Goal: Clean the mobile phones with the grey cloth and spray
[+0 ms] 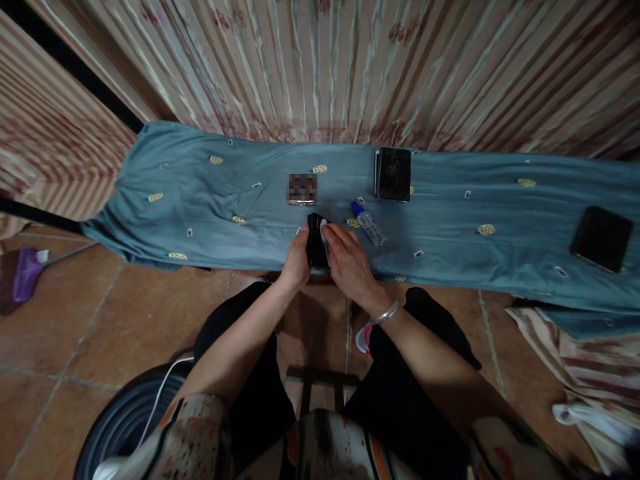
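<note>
My left hand (298,259) is closed around the left side of a black phone (316,243), held near the front edge of the cloth-covered surface. A small white wipe (324,228) is pressed against the phone's right side under the fingertips of my right hand (348,260). My right fingers are together and hide most of the wipe. Just beyond the phone lies a small flat case (302,189), its top blurred out. To the right, a clear bottle with a blue cap (369,224) lies on its side.
A blue-green patterned cloth (260,233) covers the long narrow surface. A stack of dark, glossy flat devices (394,175) sits toward the back. Another black flat device (602,239) lies at far right. Behind hangs a striped curtain (310,73). A coiled dark object (120,420) stands on the floor.
</note>
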Demonstrator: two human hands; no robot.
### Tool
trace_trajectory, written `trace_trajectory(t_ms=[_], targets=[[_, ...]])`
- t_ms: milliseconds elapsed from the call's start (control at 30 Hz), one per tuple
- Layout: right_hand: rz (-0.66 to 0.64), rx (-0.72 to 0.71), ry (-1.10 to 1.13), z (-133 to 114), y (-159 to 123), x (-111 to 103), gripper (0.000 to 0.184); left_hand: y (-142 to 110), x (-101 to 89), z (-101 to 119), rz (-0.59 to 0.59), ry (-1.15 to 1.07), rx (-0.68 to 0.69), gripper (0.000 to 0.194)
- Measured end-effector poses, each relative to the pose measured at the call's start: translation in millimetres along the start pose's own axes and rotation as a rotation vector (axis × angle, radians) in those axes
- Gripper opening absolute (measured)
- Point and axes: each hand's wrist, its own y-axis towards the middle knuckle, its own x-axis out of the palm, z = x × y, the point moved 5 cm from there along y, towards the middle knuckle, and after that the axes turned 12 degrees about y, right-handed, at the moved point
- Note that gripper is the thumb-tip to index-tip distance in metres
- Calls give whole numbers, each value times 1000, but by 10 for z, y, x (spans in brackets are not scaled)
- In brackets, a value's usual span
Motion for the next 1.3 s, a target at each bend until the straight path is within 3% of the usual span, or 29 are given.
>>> trace_trajectory(t_ms=[267, 600, 1300], targets=[[12, -31, 14, -75, -44, 28, 53, 35, -28, 25, 27, 16, -15, 23], [51, -75, 19, -41, -20, -21, 51, 74, -38, -73, -75, 153, 143, 27], [109, -68, 14, 27, 38, -150, 46, 22, 7, -103, -169, 261, 201, 44]])
